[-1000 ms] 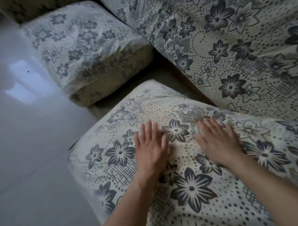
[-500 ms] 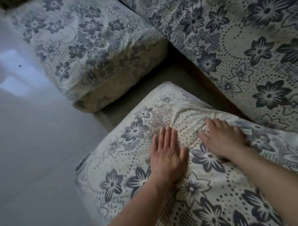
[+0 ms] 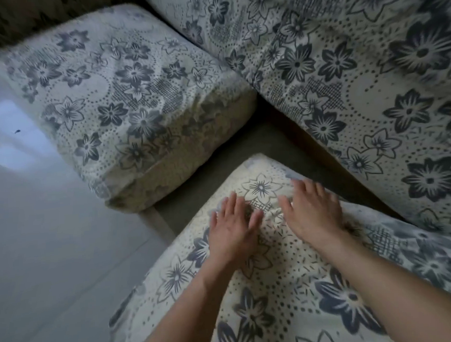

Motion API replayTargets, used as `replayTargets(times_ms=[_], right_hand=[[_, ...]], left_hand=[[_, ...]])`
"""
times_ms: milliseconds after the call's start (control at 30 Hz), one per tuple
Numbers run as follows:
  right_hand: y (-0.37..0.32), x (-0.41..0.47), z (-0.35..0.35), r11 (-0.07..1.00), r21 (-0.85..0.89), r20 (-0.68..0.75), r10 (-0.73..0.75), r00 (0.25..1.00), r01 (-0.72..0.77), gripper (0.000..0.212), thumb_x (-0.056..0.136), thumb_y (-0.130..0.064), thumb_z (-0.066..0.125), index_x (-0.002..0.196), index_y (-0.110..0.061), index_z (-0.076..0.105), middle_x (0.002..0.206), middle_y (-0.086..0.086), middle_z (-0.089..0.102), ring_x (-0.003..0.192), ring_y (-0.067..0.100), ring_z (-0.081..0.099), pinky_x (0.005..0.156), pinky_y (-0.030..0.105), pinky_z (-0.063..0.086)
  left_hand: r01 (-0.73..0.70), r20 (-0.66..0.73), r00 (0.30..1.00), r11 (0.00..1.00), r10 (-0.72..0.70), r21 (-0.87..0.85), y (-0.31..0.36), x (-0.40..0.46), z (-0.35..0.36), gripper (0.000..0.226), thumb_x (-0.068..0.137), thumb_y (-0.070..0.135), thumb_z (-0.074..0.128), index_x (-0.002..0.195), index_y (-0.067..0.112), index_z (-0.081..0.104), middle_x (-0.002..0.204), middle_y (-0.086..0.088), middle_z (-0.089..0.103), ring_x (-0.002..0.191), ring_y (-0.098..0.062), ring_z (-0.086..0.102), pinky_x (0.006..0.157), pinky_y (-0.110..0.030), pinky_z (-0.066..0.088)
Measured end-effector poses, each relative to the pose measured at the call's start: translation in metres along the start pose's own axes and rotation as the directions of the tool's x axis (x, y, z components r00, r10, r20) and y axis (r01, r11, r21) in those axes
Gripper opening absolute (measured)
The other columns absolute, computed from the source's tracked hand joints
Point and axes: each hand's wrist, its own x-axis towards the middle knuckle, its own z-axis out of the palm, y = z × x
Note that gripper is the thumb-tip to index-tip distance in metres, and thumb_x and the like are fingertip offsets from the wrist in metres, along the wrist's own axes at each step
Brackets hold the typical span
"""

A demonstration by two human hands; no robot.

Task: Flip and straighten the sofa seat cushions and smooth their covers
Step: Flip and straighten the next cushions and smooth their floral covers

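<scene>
— How do the hands lie?
— Left hand (image 3: 233,230) and right hand (image 3: 314,213) press flat, fingers spread, holding nothing, near the near cushion's (image 3: 289,292) far corner.
— Room around?
— Bare sofa base (image 3: 247,157) separates it from the far cushion (image 3: 128,97); floor (image 3: 55,256) lies left.

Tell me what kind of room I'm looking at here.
Most likely a home living room. Both hands, left hand and right hand, lie flat on a floral-covered seat cushion; a second cushion sits beside it, with a matching back cushion and glossy tiled floor.
</scene>
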Motion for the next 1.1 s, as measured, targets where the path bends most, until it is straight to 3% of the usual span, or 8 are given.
replayTargets(times_ms=[100,233,333,467,600,700,867,1100], right_hand=[[-0.027,-0.003,0.002,0.971,0.173,-0.250,-0.120,0.961,0.166,0.059,0.099,-0.044,0.033,0.152,-0.020,0.021,0.160,0.005,0.020,0.148,0.021,0.016,0.119,0.048,0.016],[-0.038,-0.038,0.044,0.959,-0.081,0.239,-0.247,0.939,0.273,0.068,0.098,-0.057,0.010,0.153,-0.025,-0.013,0.163,0.001,-0.015,0.148,0.018,-0.017,0.118,0.050,-0.009],[-0.050,-0.026,0.027,0.978,-0.028,0.260,-0.191,0.947,0.205,0.065,0.098,-0.054,0.024,0.154,-0.023,0.012,0.162,0.002,0.013,0.149,0.020,0.008,0.119,0.051,0.001],[-0.076,-0.048,0.008,0.932,0.157,-0.161,-0.302,0.940,0.326,0.056,0.098,-0.044,0.031,0.149,-0.020,0.029,0.155,0.001,0.032,0.145,0.019,0.023,0.119,0.050,0.010],[-0.073,-0.101,0.049,0.888,-0.030,0.278,-0.433,0.858,0.458,0.062,0.100,-0.049,0.004,0.152,-0.022,-0.017,0.161,0.002,-0.021,0.143,0.019,-0.030,0.115,0.052,-0.018],[-0.081,-0.091,0.044,0.907,-0.049,0.344,-0.377,0.860,0.418,0.063,0.101,-0.049,0.008,0.154,-0.021,-0.011,0.162,0.000,-0.016,0.146,0.019,-0.022,0.115,0.054,-0.017],[-0.105,-0.140,0.029,0.872,0.157,-0.017,-0.466,0.884,0.463,0.061,0.100,-0.047,0.022,0.155,-0.022,0.011,0.164,0.001,0.006,0.150,0.019,-0.004,0.119,0.054,-0.006],[-0.098,-0.180,0.037,0.851,0.018,0.298,-0.505,0.810,0.524,0.067,0.101,-0.050,0.023,0.155,-0.024,-0.006,0.163,-0.001,-0.013,0.149,0.017,-0.014,0.117,0.054,-0.012]], left_hand=[[0.077,-0.330,0.938,0.991,-0.109,-0.108,-0.017,-0.007,-0.012,0.064,0.098,0.057,0.014,0.154,0.027,0.009,0.162,0.011,-0.004,0.148,-0.007,-0.010,0.120,-0.035,-0.005],[0.118,-0.030,0.993,0.987,-0.115,0.110,-0.048,-0.044,0.024,0.073,0.093,0.062,-0.001,0.155,0.024,-0.002,0.163,0.006,-0.011,0.147,-0.008,-0.016,0.122,-0.040,-0.005],[0.137,0.003,0.990,0.984,-0.138,0.112,-0.051,-0.036,0.009,0.069,0.098,0.060,0.010,0.156,0.024,-0.001,0.163,0.006,-0.009,0.148,-0.009,-0.013,0.121,-0.040,-0.006],[0.313,-0.305,0.911,0.947,-0.277,0.072,-0.075,-0.077,-0.010,0.071,0.088,0.067,-0.006,0.149,0.033,-0.012,0.157,0.013,-0.021,0.144,-0.006,-0.023,0.117,-0.038,-0.016],[0.360,-0.073,0.932,0.930,-0.355,0.071,-0.100,-0.127,0.019,0.080,0.079,0.069,-0.013,0.151,0.035,-0.008,0.163,0.011,-0.007,0.148,-0.006,-0.010,0.122,-0.041,0.001],[0.324,0.021,0.944,0.939,-0.328,0.111,-0.105,-0.113,0.006,0.072,0.095,0.065,0.008,0.156,0.028,-0.001,0.164,0.006,-0.007,0.149,-0.012,-0.006,0.121,-0.042,0.001],[0.351,-0.354,0.870,0.935,-0.343,-0.044,-0.100,-0.147,-0.003,0.068,0.095,0.063,0.004,0.154,0.031,0.000,0.161,0.011,-0.009,0.149,-0.010,-0.010,0.118,-0.038,-0.008],[0.360,-0.195,0.905,0.925,-0.377,-0.120,-0.090,-0.193,0.023,0.059,0.102,0.049,0.016,0.155,0.028,0.001,0.163,0.008,-0.007,0.149,-0.009,-0.009,0.121,-0.043,-0.002]])
